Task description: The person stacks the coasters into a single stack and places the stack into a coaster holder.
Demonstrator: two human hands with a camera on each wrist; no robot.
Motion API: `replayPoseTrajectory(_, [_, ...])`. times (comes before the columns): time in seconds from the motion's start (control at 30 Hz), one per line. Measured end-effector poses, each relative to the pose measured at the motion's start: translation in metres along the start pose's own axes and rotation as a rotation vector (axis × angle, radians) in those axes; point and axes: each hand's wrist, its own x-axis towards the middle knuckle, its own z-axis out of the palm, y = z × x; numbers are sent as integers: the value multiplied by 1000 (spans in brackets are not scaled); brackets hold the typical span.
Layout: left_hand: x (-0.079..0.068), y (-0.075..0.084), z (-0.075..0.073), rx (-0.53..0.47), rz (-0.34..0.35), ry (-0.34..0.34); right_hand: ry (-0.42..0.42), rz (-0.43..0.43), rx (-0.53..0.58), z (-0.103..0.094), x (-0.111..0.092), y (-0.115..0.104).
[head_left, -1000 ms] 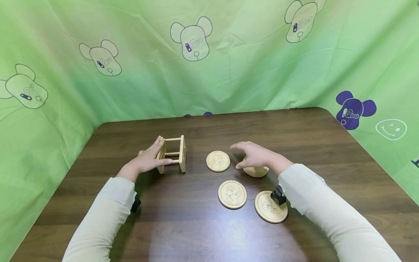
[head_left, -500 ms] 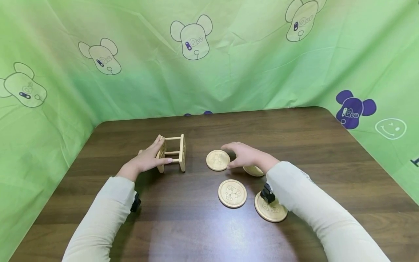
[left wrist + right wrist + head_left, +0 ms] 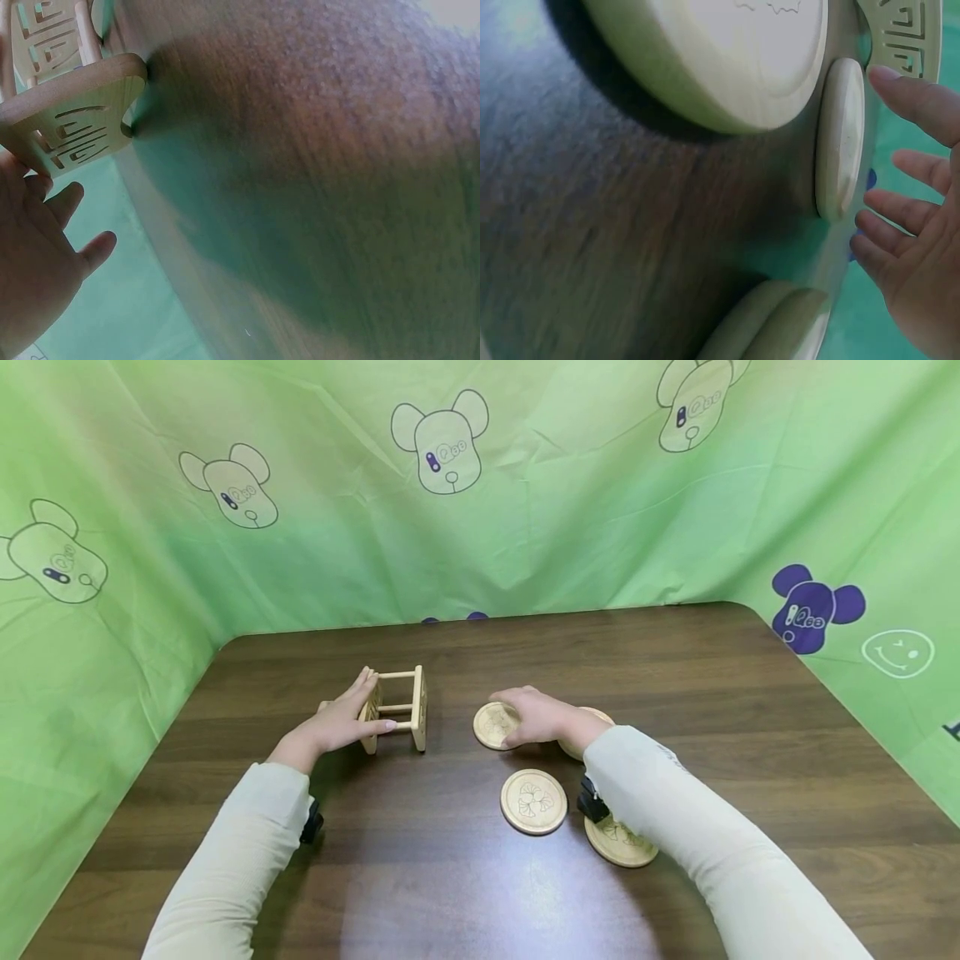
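A small wooden coaster rack [image 3: 422,710] stands at the left-centre of the table, with end panels joined by round bars. My left hand [image 3: 333,722] holds its left panel, thumb by the front bar and fingers at the back. In the left wrist view the panel [image 3: 82,124] shows cut-out slots. My right hand [image 3: 536,717] hovers over a round wooden coaster [image 3: 489,727], fingers spread and thumb at its near right edge. The right wrist view shows a gap between my fingers and that coaster [image 3: 841,142].
Nearer me lies a coaster with a carved leaf pattern [image 3: 533,802]. Another coaster [image 3: 619,843] is partly under my right wrist. Behind my right wrist are stacked coasters [image 3: 780,330], mostly hidden in the head view. A green printed cloth [image 3: 525,552] hangs behind the dark wooden table [image 3: 420,877].
My right hand has moved left, from above the stacked coasters to over the far coaster. My left hand and the rack have stayed in place.
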Motion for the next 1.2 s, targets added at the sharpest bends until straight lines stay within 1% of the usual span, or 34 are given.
replayPoseTrajectory(0.27, [1,1,0,5,-3,0,-25,46,5,4,5,0])
replayPoseTrajectory(0.73, [0,1,1,28,0,8,-57,55,-24,11,11,1])
replayPoseTrajectory(0.97, [0,-1,0,49,20,25,-56,28,-72,10,11,-3])
replayPoseTrajectory(1.2, [1,-1,1,46,19,14,-53,6,-98,10,10,-2])
